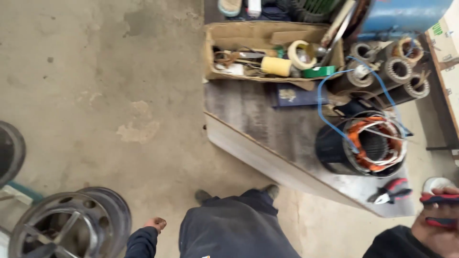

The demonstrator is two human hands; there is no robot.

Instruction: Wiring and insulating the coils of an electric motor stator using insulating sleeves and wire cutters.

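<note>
Pliers [439, 210] sit clamped in the right hand [437, 224] beyond the counter [267, 129] edge, near a stator [375, 143]; left hand [155, 223] hangs empty, fingers curled, floor open.

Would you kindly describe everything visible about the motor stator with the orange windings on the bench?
The stator is a dark, round metal housing lying tilted, its open end facing the camera. Inside, a ribbed core is ringed by orange-insulated windings with pale leads across them. A blue wire loops over its rim. It sits near the grey workbench edge, with red-handled pliers just beside it. Neither hand touches it.
</note>
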